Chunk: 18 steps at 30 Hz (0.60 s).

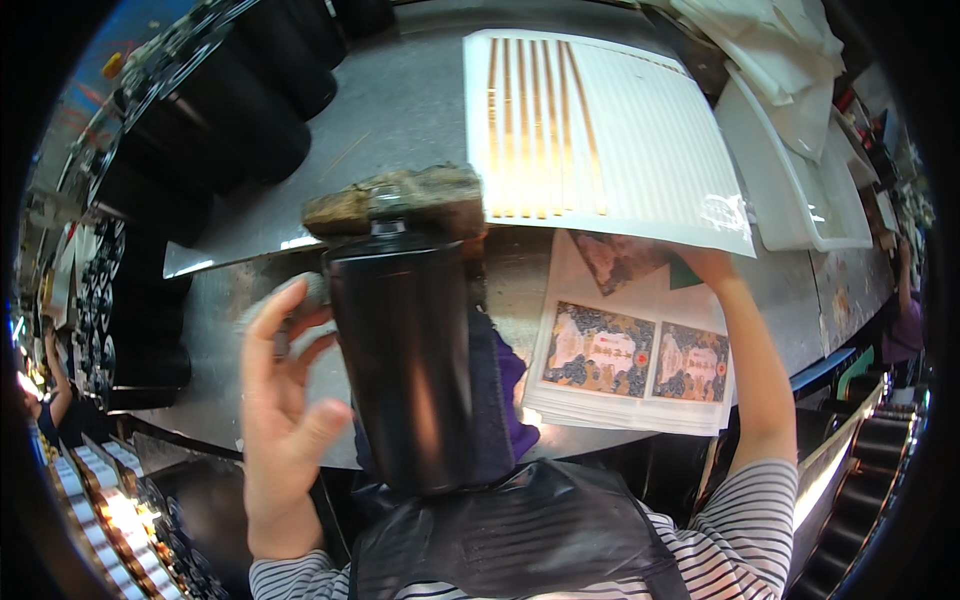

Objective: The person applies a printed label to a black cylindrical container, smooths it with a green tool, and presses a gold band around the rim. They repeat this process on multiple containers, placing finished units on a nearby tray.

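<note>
A glossy black cylindrical canister [405,360] lies before me, its narrow neck [388,225] resting at a rough block [439,196] and its base close to my apron. Dark blue and purple cloth [504,390] shows beneath it. Beside the canister's left side is my left hand [289,390], fingers spread and curved; a blurred grey thing [309,294] shows behind the fingertips, and I cannot tell whether they hold it. My right hand [709,264] reaches under the front edge of a white sheet with gold strips [544,150]; its fingers are hidden. Below it lies a stack of printed decal sheets [600,352].
Several black canisters [225,112] line the table's left side. A white plastic bin [787,180] stands at the right with pale sheets [787,52] over it. A metal plate [390,97] covers the table's far part. More canisters [862,480] are racked at the lower right.
</note>
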### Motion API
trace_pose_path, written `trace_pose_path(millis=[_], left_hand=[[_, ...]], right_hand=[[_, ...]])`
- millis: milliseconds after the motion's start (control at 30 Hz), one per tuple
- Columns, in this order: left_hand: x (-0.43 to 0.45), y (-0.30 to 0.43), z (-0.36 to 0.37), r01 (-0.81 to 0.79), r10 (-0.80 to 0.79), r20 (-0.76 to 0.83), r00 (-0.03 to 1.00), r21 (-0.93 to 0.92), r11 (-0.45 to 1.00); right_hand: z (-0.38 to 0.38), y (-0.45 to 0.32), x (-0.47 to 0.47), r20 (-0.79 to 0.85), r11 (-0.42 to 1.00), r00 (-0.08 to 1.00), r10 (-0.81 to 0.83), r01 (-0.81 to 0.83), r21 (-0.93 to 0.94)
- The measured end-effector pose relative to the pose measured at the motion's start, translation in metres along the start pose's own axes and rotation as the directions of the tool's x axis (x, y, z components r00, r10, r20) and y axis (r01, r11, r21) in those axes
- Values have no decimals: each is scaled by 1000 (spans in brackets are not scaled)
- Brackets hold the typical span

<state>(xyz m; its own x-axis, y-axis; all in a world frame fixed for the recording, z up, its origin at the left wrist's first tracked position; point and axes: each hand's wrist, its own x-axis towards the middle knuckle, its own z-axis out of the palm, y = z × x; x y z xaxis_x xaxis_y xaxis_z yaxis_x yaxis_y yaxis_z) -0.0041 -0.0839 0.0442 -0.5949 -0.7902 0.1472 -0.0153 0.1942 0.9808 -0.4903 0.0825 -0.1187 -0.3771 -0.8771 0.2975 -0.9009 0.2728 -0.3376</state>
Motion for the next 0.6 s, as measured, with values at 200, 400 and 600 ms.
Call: trace_pose_path(millis=[200,400,600], left_hand=[[-6,-5,38,228,-213,81,974,-341,912],[-4,-2,23,-6,5,53,999,16,1000],[-3,-5,13,-484,388,290,875,525,700]], right_hand=[[-33,-123,-32,-254,948,967,25,-104,-302],[-121,-227,-30,-327,979,941,-87,19,-204],[-175,-308,-23,-26,995,998,64,-62,77]])
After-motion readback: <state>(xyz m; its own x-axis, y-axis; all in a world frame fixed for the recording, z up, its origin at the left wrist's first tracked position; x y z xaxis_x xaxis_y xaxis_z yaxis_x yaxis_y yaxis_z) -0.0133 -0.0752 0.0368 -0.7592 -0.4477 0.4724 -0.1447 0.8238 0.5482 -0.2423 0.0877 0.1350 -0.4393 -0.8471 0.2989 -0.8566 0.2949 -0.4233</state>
